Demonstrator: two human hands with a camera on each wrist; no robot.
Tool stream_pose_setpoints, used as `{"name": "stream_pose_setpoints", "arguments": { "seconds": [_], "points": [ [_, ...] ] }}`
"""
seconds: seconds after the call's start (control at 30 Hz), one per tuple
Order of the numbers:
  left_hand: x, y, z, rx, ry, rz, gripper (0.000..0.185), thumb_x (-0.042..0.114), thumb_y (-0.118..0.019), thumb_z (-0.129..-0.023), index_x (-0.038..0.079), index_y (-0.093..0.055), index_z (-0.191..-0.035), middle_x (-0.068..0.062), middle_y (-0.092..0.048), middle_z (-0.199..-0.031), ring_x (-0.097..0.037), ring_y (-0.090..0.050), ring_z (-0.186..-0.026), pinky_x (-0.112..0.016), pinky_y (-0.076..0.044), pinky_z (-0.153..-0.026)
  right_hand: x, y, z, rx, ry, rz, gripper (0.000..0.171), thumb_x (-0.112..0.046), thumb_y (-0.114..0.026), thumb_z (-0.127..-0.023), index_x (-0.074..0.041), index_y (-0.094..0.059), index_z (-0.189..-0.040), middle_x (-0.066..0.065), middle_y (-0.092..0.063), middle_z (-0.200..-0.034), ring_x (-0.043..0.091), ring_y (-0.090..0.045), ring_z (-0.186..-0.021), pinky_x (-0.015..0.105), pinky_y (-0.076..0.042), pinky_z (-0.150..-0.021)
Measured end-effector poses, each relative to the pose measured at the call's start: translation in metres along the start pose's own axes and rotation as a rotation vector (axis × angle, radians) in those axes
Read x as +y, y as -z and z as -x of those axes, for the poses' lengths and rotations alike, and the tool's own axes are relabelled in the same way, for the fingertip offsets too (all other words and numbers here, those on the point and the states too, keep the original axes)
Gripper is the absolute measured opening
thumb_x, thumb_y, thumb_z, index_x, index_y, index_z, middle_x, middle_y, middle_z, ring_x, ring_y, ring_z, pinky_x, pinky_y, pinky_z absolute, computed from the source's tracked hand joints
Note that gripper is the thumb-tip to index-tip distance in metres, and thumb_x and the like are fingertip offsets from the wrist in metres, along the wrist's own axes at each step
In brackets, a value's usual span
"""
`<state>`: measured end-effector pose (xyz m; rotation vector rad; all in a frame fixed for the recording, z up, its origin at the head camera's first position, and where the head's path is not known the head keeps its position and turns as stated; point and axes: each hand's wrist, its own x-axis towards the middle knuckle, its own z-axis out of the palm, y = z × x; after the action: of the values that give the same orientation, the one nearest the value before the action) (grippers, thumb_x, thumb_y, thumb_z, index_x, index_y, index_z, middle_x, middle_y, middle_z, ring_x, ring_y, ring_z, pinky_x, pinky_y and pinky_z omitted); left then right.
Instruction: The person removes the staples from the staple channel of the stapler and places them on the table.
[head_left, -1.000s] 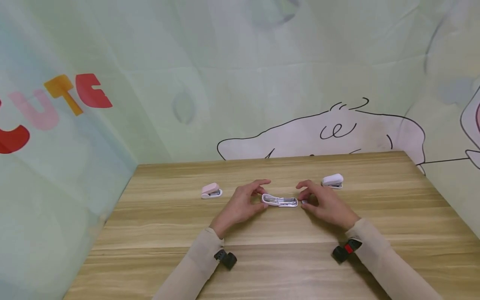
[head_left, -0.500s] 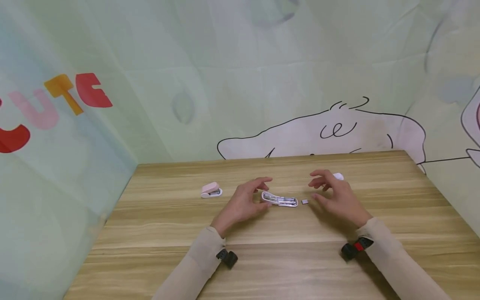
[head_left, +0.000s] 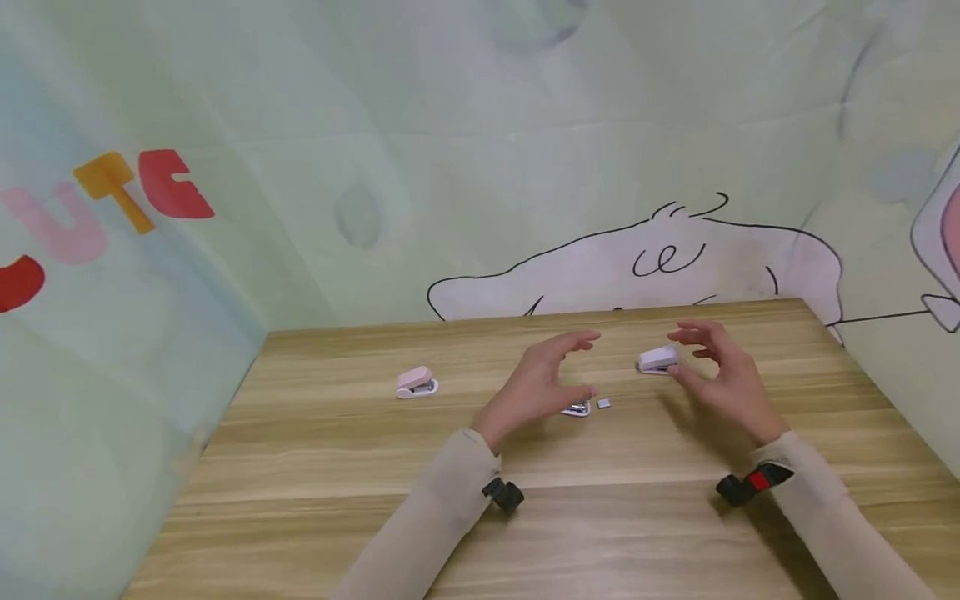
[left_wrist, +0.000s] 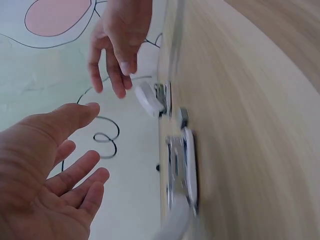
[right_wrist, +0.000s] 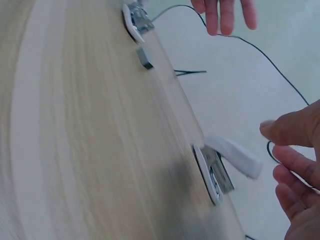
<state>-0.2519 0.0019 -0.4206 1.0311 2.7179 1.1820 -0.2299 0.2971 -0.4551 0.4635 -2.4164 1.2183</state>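
Tabletop (head_left: pixel 600 517): wood-look, streaky grain, smooth, faint soft sheen. Backdrop (head_left: pixel 300 167): printed cloth by its look, thin, matt, lightly creased. White stapler (right_wrist: pixel 234 156): smooth plastic on top, bare shiny metal below. Opened stapler (left_wrist: pixel 191 165): bright, reflective metal within a smooth white plastic edge. Small block (head_left: pixel 603 403): grey, metallic-looking. Pink stapler (head_left: pixel 415 382): smooth plastic, metal glinting inside. Sleeves (head_left: pixel 435 508): soft matt cloth. Wrist cameras (head_left: pixel 510 497): dark plastic, apparently.

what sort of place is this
Probably an improvised indoor tabletop set: a wood-grain table stands against a creased, cartoon-printed backdrop with colourful letters, and a pink stapler and a white stapler sit on it.
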Motion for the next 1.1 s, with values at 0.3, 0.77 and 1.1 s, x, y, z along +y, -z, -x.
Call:
{"name": "stream_pose_setpoints", "arguments": {
  "seconds": [0.3,0.77,1.1],
  "points": [
    [0.016,-0.042,-0.039,-0.016,-0.002,0.068,0.071,0.019,-0.081,-0.085,0.021,-0.049,-0.147,-0.005,-0.062,-0.138,-0.021,-0.057,-0.129,-0.034,-0.046,-0.107,0.019,0.005,-0.007,-0.089,-0.204,-0.088,0.073,-0.009,-0.074,-0.091,-0.011,-0.033,-0.151,0.017,-0.065,-0.132,0.026,-0.058,-0.123,0.017,-0.043,-0.096],
    [0.023,-0.085,-0.079,0.042,0.079,0.130,0.061,0.015,-0.081,-0.085,0.016,-0.055,-0.140,-0.005,-0.069,-0.126,-0.018,-0.063,-0.119,-0.023,-0.046,-0.100,0.037,-0.008,-0.010,-0.102,-0.178,-0.105,0.062,0.004,-0.075,-0.085,0.003,-0.042,-0.138,0.027,-0.070,-0.114,-0.001,-0.064,-0.103,0.010,-0.045,-0.092],
    [0.024,-0.104,-0.092,0.092,0.121,0.105,0.052,0.007,-0.078,-0.085,0.014,-0.061,-0.133,-0.007,-0.072,-0.118,-0.016,-0.065,-0.110,-0.019,-0.047,-0.095,0.044,-0.008,-0.008,-0.086,-0.272,-0.009,0.060,-0.004,-0.077,-0.086,-0.002,-0.044,-0.136,0.018,-0.074,-0.110,0.008,-0.064,-0.107,0.031,-0.038,-0.102]
  ]
}}
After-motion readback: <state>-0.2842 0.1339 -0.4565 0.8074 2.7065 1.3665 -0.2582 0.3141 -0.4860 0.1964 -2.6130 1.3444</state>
